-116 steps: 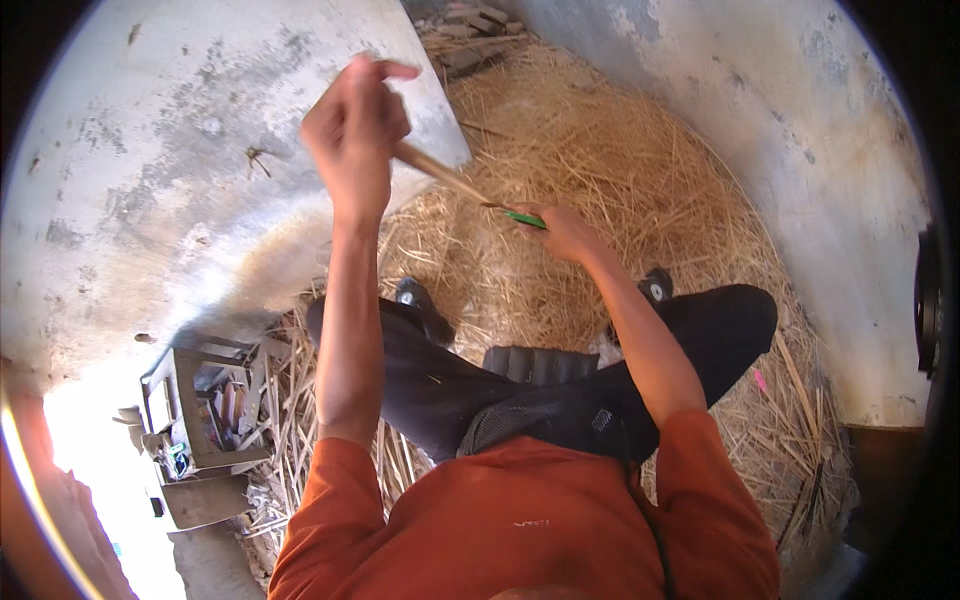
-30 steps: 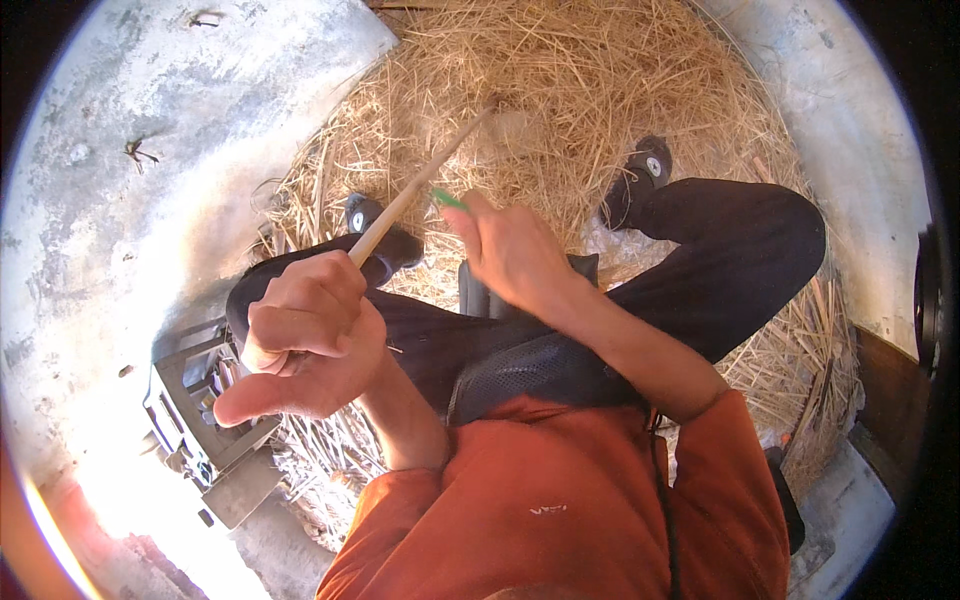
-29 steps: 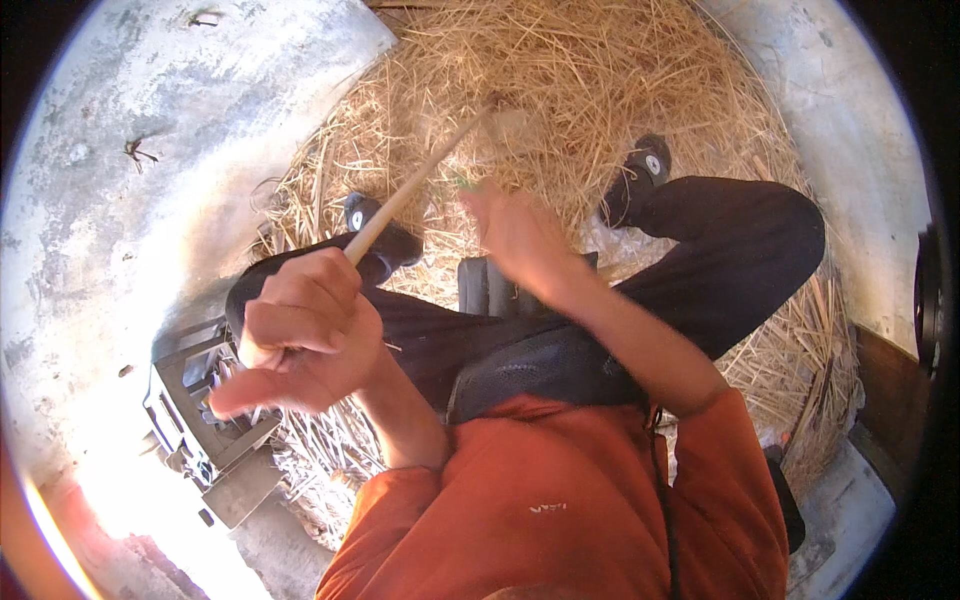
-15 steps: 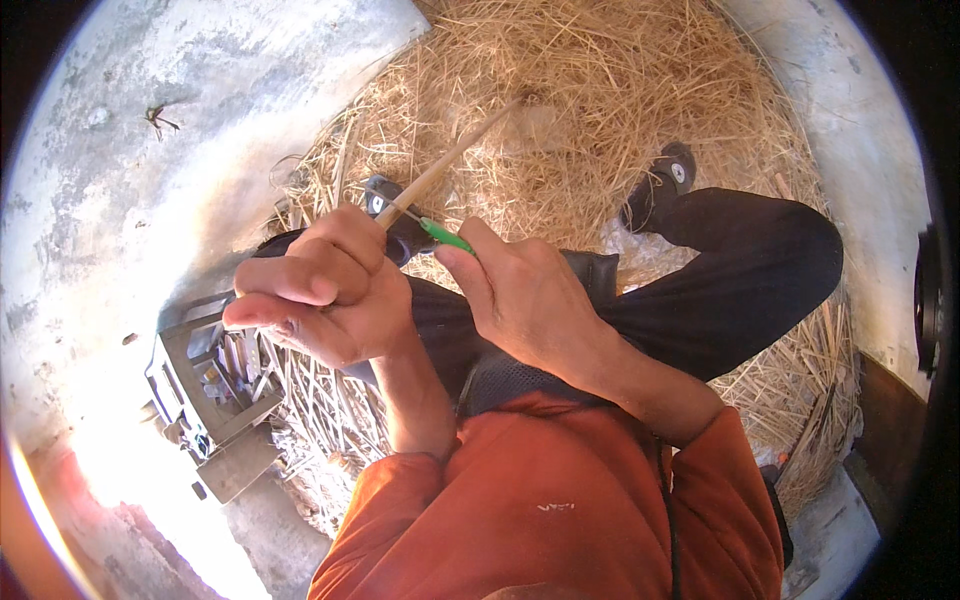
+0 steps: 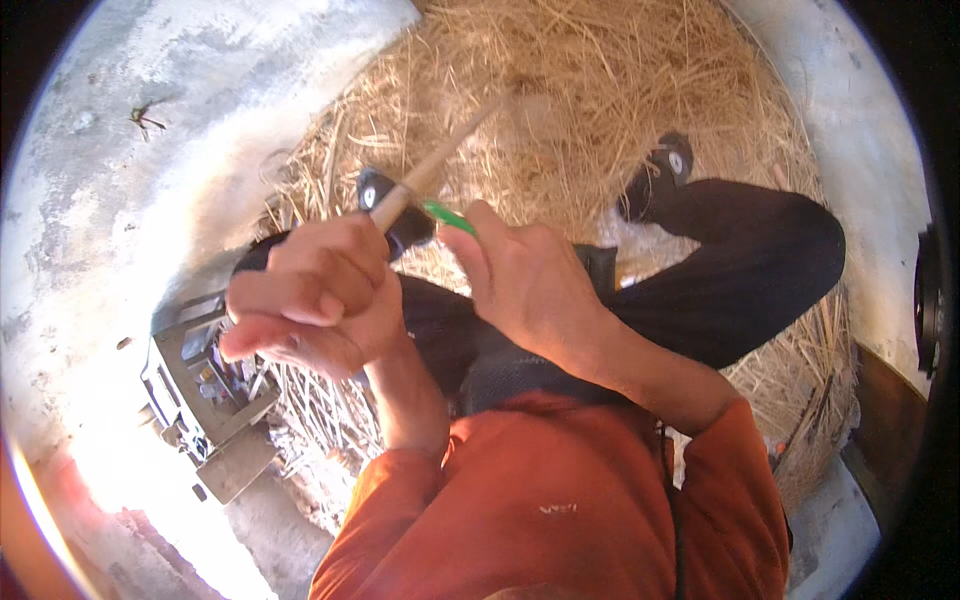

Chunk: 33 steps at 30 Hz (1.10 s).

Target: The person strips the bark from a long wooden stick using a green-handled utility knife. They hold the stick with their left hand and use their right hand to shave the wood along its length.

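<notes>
My left hand is closed around the lower end of a thin pale stick, like a split of bamboo or cane. The stick slants up and to the right, its far end over the straw. My right hand grips a small knife by its green handle, thumb and forefinger pressed along it. The thin blade, slightly blurred, lies against the stick just beyond my left fist. Both hands are in front of my lap.
Loose straw covers the floor ahead between my dark shoes. A metal frame box with small odds and ends stands at left, beside cut stalks. Pale worn wall rises on the left.
The knife has slid a little outward along the stick, away from my left fist. My left hand has dropped slightly, still gripping the stick. The view has shifted a little.
</notes>
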Motion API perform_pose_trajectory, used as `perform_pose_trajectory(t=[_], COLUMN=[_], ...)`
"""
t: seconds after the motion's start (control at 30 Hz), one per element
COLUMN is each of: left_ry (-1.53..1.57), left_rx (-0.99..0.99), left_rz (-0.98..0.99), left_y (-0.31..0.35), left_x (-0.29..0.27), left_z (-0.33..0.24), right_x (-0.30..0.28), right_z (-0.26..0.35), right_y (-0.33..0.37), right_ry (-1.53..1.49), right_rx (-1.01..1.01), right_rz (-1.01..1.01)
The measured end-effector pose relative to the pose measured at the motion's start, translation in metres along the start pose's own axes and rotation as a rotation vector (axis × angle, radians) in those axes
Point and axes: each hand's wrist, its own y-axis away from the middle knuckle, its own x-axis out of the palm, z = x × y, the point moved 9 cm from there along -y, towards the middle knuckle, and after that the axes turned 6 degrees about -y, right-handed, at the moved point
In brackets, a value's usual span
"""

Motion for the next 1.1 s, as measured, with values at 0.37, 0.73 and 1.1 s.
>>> perform_pose_trajectory(t=[0.37,0.73,1.1], left_ry=[-0.036,-0.061,-0.124], left_rx=[-0.003,0.002,-0.008], left_rz=[-0.006,-0.015,-0.157], left_y=[0.001,-0.001,-0.004], left_x=[-0.011,-0.007,-0.015], left_z=[0.0,0.003,0.001], right_x=[0.012,0.01,0.014], right_z=[-0.022,-0.041,-0.027], right_y=[-0.008,-0.017,-0.01], right_ry=[0.066,0.028,-0.003], right_rx=[0.007,0.023,0.068], right_rz=[-0.046,-0.05,-0.007])
